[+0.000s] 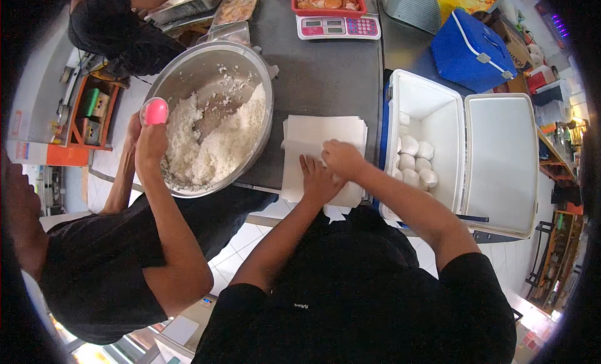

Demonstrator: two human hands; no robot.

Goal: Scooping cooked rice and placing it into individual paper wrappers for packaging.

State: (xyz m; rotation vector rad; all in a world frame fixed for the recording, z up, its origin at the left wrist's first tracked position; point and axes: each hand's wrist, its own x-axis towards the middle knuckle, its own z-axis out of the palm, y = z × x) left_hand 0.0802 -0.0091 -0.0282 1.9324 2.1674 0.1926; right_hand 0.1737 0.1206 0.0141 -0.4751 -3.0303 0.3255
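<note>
A stack of white paper sheets (305, 129) lies on the dark table before me. My left hand (321, 181) rests on the sheets with its fingers spread. Just above and to its right, my right hand (342, 157) is curled over the stack; whether it pinches a sheet cannot be told. Right of the stack, an open white-lined cooler (441, 143) holds several white wrapped bundles (410, 145). To the left stands a large metal pot (266, 68) of cooked white rice (220, 152).
At left a co-worker's hands (151, 143) hold a pink-bottomed cup (156, 111) at the pot's rim. Another person (108, 30) stands at top left. A digital scale (338, 28) bears a red tray (328, 12) of meat. A blue cooler (474, 52) sits at upper right.
</note>
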